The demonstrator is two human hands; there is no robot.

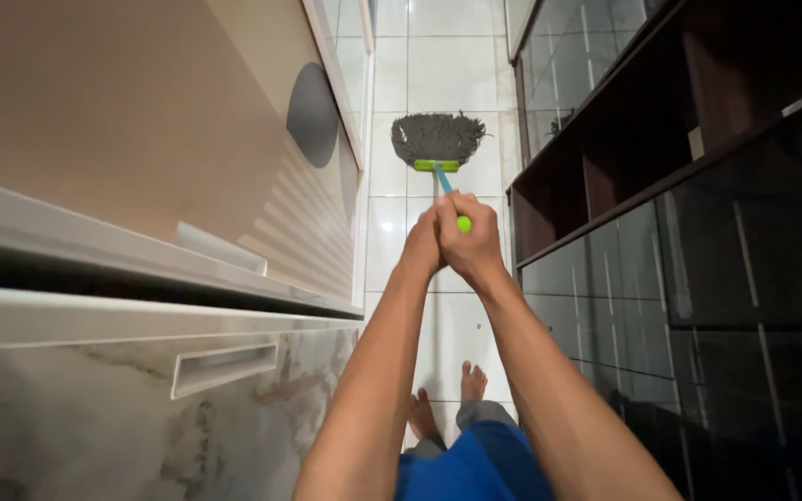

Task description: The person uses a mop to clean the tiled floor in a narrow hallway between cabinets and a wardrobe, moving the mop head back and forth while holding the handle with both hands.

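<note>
A mop with a grey string head (437, 137), a green clamp and a blue handle (442, 178) rests on the white tiled floor ahead of me. Both hands grip the handle's green upper end together. My left hand (422, 243) wraps it from the left, and my right hand (472, 239) closes over it from the right. The two hands touch each other. My bare feet (447, 399) stand on the tiles below, and I wear blue clothing.
A narrow tiled corridor (447, 56) runs ahead. On the left stands a marble-patterned cabinet (122, 408) with a recessed drawer handle and a beige panel above. On the right stands a dark wooden cabinet (698, 232) with glass doors and open shelves.
</note>
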